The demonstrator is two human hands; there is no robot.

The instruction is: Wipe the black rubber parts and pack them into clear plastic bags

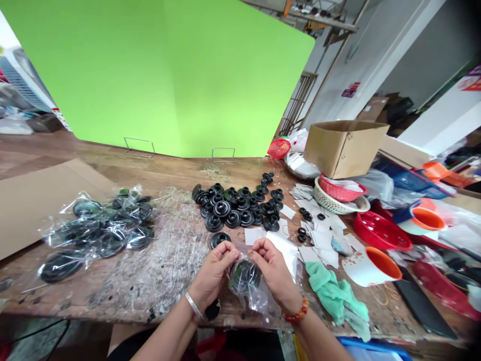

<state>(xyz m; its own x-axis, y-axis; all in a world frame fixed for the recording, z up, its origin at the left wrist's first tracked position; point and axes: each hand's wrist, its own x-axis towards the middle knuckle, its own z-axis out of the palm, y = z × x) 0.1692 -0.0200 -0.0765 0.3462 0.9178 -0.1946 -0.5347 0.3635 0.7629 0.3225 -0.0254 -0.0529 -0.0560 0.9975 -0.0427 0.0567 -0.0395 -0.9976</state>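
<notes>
My left hand [215, 273] and my right hand [273, 271] pinch the top of a small clear plastic bag [248, 286] between them, near the table's front edge. A black round rubber part [245, 276] sits inside the bag. One loose black part [220, 239] lies just beyond my left fingers. Farther back sits a pile of the same black parts [236, 205]. A silver bangle is on my left wrist and a red bead bracelet on my right.
Bagged black parts [101, 230] are heaped at the left, beside a cardboard sheet [33, 200]. White paper slips [319, 230], a green cloth [334, 296], red bowls [379, 233], a white-and-orange cup [370, 265] and a cardboard box [343, 145] crowd the right. A green screen [161, 75] stands behind.
</notes>
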